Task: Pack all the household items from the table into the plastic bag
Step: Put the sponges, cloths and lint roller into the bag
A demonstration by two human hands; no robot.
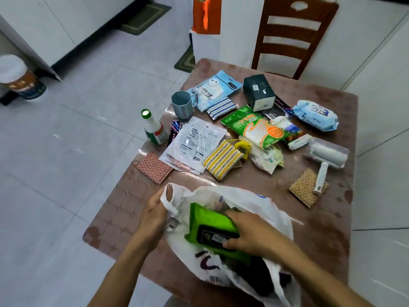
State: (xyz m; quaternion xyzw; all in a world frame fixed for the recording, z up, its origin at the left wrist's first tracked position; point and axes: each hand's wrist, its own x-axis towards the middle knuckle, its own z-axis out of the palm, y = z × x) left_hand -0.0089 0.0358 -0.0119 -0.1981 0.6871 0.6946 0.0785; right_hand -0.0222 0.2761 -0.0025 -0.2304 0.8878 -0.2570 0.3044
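Nearest me, my right hand [247, 235] is gripping the green pack [210, 227] inside the plastic bag [265, 209], while my left hand [155, 213] is pinching its left handle [170, 202].

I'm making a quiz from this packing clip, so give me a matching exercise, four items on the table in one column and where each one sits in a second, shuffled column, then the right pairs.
Items:
1. green wipes pack
2. lint roller
3. green-capped bottle
4. blue cup

Places:
A. upright at the table's left edge
B. held by the right hand at the mouth of the plastic bag
C. near the right side, handle resting on a tan scouring pad
D. upright beside the snowman packet

Pairs: 1-B, 2-C, 3-A, 4-D
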